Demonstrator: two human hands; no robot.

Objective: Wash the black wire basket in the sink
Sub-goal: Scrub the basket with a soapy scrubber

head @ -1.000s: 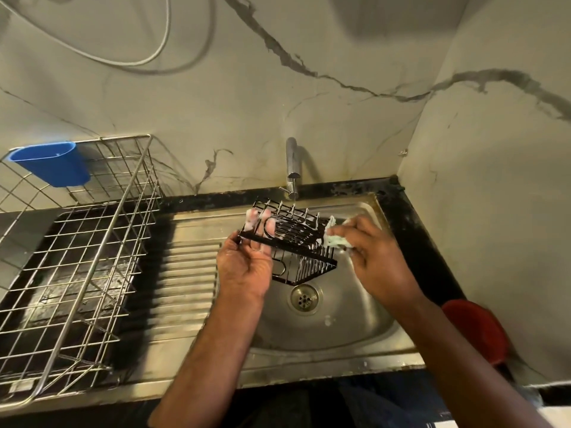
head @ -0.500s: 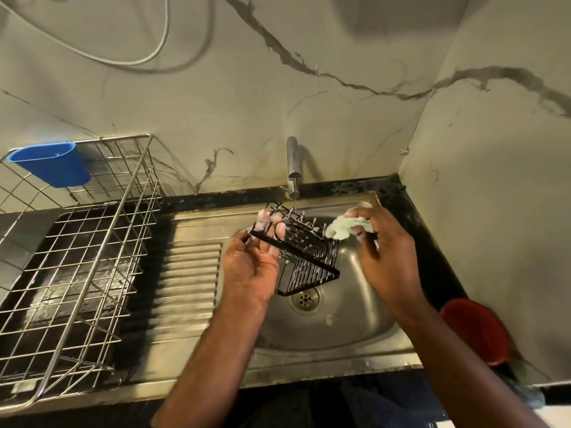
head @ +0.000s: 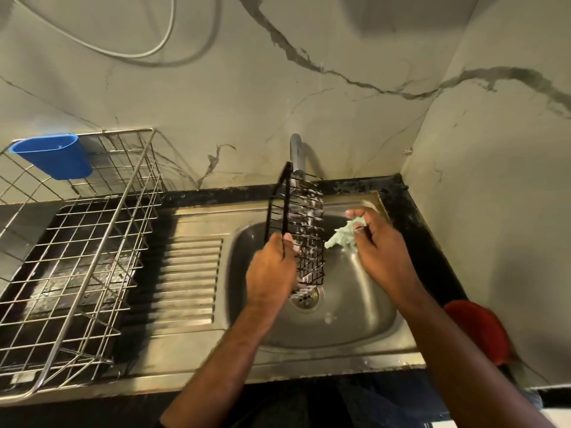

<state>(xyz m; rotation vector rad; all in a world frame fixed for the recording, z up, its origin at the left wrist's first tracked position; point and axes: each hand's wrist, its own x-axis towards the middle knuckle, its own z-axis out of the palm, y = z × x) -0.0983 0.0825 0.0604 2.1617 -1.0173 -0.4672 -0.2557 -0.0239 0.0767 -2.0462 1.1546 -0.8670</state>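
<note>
A: Item one, nearest: what is recorded?

B: Left hand (head: pixel 272 270), closed on the black wire basket (head: pixel 304 233) at its lower end. The basket is now stood on end over the sink (head: pixel 364 319), above the drain (head: pixel 306 298); half a second ago it was tilted flatter. Soap flecks are seen on the wires.

A: Item two?

B: Right hand (head: pixel 380 245), closed on a pale green cloth (head: pixel 344 237), now drawn just clear of the basket's right side. Scrubbing is judged paused for a turn or rinse.

A: Farther back?

B: Tap (head: pixel 297 162), touching or just behind the basket's top: little room there. Drying rack (head: pixel 77 257) well apart on the left; basin open on the right.
</note>
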